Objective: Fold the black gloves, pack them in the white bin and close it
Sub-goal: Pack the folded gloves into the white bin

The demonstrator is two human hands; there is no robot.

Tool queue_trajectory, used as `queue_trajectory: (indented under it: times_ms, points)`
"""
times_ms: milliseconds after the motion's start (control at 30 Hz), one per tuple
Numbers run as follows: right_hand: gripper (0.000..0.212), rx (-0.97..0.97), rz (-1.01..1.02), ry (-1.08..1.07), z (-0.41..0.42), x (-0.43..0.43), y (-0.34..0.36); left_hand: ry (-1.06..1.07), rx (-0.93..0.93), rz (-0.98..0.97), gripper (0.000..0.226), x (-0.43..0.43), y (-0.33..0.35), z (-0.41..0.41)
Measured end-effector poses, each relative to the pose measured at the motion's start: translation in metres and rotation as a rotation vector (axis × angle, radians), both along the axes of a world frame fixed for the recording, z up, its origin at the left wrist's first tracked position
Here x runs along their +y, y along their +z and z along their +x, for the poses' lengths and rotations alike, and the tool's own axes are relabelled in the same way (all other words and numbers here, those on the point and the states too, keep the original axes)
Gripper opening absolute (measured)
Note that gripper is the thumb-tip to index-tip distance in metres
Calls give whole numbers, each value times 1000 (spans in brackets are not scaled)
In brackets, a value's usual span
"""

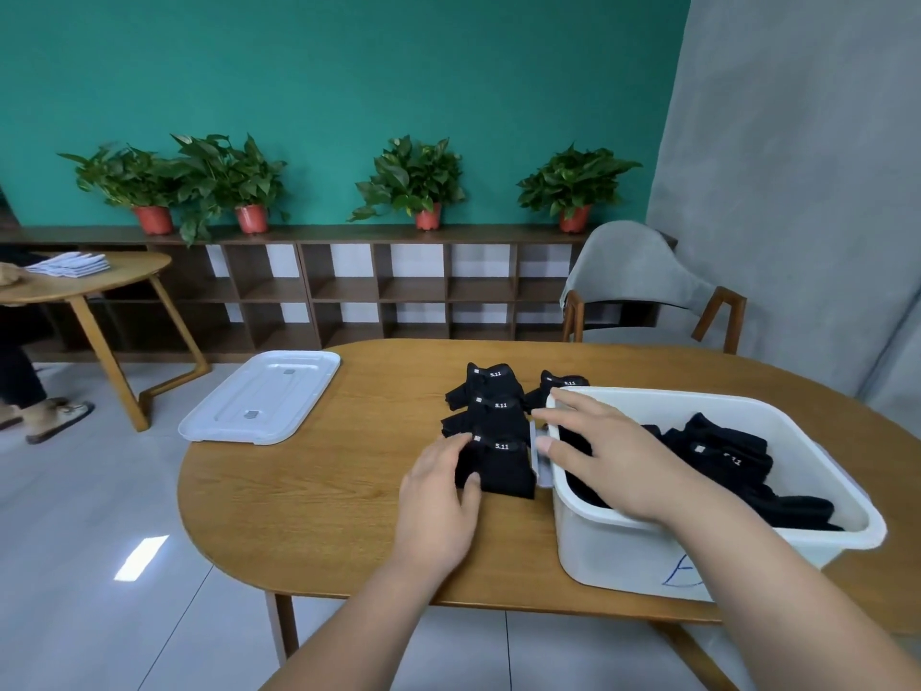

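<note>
Before a teal wall [349, 67], left hand [438, 491] grips black glove [503, 471] on wooden table [324, 491].

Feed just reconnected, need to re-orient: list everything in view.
folded gloves: four, black, on the table left of the bin
packed gloves: several, black, inside the bin
bin: one, white, table's right side, open
lid: one, white, table's far left edge
table: one, wooden, foreground
chair: one, grey, behind the table
potted plants: four, green in red pots, on the shelf unit
shelf unit: one, brown, along the teal wall
round side table: one, wooden, far left, bearing a white folded stack
another person: one, legs only, far left
left hand: grips the nearest folded glove
right hand: fingers spread, over the bin's left rim
</note>
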State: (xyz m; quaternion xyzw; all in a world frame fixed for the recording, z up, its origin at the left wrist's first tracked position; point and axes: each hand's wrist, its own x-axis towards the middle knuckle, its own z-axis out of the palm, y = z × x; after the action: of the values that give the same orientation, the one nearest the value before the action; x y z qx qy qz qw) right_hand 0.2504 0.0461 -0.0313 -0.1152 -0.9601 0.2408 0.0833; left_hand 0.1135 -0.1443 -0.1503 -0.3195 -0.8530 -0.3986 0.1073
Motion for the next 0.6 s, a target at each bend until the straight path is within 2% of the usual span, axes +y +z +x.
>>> queue_trajectory:
  times_ms: [67, 167, 267, 600]
  points:
    - [55, -11, 31, -3, -1, 2, -2, -7, 56, -95, 56, -2, -2, -6]
    - [54, -11, 58, -4, -2, 1, -3, -128, 183, -296, 63, 2, -2, -10]
    - [53, -11, 59, -2, -3, 1, -3, -191, 213, -465, 63, 7, -10, -11]
    - [48, 8, 39, 3, -3, 4, -4, -95, 250, -370, 56, 1, -21, -8]
